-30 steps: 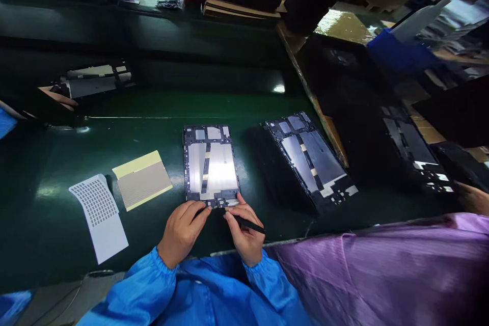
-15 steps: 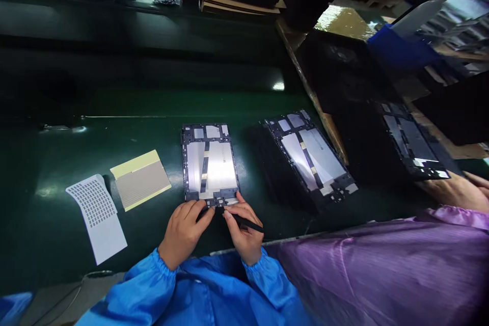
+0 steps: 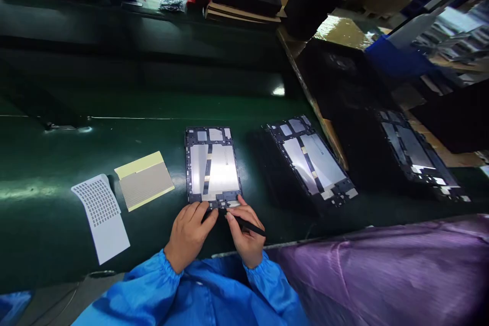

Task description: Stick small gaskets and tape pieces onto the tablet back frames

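A tablet frame with a shiny metal back lies flat on the dark green belt in front of me. Both hands work at its near edge. My left hand rests there with its fingers curled, the fingertips pressed on the frame's bottom rim. My right hand is closed around a thin black tool, whose tip meets the frame's near edge between the two hands. Blue sleeves cover both arms.
A second frame lies to the right, a third farther right. Left of me lie a yellow-edged adhesive sheet and a white perforated sheet. A purple sleeve fills the lower right. Boxes and red packs line the far side.
The neighbour's hand at the far right has withdrawn from the third frame. The hand and frame at the far left are gone. My hands stay at the frame's near edge.
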{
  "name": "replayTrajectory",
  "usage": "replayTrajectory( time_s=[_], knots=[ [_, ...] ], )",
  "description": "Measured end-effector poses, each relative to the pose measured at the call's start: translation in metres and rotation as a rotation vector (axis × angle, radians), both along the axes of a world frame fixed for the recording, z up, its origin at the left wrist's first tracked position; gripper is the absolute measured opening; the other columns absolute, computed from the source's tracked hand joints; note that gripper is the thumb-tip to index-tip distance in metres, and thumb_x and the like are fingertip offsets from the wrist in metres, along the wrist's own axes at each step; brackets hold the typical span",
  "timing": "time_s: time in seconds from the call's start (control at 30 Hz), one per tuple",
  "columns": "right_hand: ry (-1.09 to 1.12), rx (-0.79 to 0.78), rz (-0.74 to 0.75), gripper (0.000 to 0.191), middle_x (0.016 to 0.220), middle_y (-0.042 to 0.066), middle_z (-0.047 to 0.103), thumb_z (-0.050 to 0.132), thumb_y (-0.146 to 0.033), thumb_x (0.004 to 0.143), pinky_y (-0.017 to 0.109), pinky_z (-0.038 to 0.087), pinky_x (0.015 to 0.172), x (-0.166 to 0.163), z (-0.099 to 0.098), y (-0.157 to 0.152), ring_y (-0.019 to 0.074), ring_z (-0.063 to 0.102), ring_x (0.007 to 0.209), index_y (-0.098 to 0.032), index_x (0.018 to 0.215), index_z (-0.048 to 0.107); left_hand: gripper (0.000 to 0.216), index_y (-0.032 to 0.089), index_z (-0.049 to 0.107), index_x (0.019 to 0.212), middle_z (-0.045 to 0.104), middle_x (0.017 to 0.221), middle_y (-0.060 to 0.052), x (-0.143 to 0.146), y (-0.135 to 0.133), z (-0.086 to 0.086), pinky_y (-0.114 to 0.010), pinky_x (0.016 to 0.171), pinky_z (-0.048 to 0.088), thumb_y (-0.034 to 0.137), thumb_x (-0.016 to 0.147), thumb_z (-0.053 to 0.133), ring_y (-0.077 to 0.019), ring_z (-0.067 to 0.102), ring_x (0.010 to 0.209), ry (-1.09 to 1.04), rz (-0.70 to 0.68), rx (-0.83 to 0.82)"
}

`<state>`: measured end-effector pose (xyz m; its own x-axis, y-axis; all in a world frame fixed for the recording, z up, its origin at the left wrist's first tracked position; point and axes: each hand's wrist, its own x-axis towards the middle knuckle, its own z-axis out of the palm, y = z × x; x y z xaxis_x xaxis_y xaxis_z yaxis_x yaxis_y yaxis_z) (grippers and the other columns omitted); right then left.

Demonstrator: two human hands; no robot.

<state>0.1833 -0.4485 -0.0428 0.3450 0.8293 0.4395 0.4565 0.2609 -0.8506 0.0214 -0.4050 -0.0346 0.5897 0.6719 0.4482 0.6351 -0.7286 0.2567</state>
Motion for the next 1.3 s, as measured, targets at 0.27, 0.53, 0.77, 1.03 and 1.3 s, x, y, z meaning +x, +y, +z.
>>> replayTrajectory(
  time_s=[0.27,0.53,0.77,1.03,1.3],
  knots=[
    [0.066,-0.045,-0.019,0.013,0.092,0.006,0.074,0.071,-0.011,0.085,0.050,0.056,0.098,0.015,0.008,0.001,0.0281,0.071,0.108,-0.020,0.093,0.073,0.032,0.020,0.060,0.128,0.065,0.126,-0.012,-0.072,-0.008,0.034,-0.039,0.100,0.051,0.016,0.096,0.057,-0.0236,0.061,0.118,-0.134,0.377,-0.063],
    [0.033,-0.036,0.438,0.013,0.093,0.005,0.074,0.070,-0.016,0.087,0.039,0.059,0.088,-0.031,0.045,0.075,0.0239,0.072,0.099,-0.024,0.097,0.072,0.055,0.023,0.049,0.140,0.048,0.151,-0.016,-0.219,0.054,0.034,-0.054,0.111,0.042,0.040,0.091,0.067,-0.0331,0.045,0.140,-0.213,0.746,-0.070],
    [0.081,-0.228,0.796,0.015,0.092,0.005,0.072,0.070,-0.035,0.087,0.036,0.059,0.080,-0.102,0.038,0.165,0.0210,0.071,0.087,-0.021,0.094,0.069,0.029,0.020,0.064,0.123,0.067,0.127,-0.012,-0.150,0.037,0.015,-0.043,0.098,0.055,0.023,0.095,0.059,-0.0260,0.065,0.117,-0.047,0.445,-0.088],
    [0.207,-0.546,1.019,0.033,0.076,-0.003,0.066,0.081,-0.041,0.072,0.029,0.056,0.067,-0.126,0.005,0.235,0.0138,0.065,0.068,-0.020,0.089,0.061,0.034,0.016,0.063,0.125,0.063,0.135,-0.014,-0.131,0.031,-0.010,-0.045,0.101,0.055,0.020,0.091,0.063,-0.0274,0.062,0.122,0.023,0.439,-0.125],
    [0.141,-0.533,1.068,0.031,0.074,-0.003,0.064,0.079,-0.040,0.074,0.027,0.054,0.064,-0.123,0.011,0.236,0.0119,0.061,0.065,-0.018,0.088,0.062,0.029,0.015,0.065,0.119,0.065,0.134,-0.013,-0.128,0.032,-0.005,-0.046,0.103,0.052,0.020,0.091,0.061,-0.0285,0.062,0.119,0.022,0.445,-0.101]
  ],
)
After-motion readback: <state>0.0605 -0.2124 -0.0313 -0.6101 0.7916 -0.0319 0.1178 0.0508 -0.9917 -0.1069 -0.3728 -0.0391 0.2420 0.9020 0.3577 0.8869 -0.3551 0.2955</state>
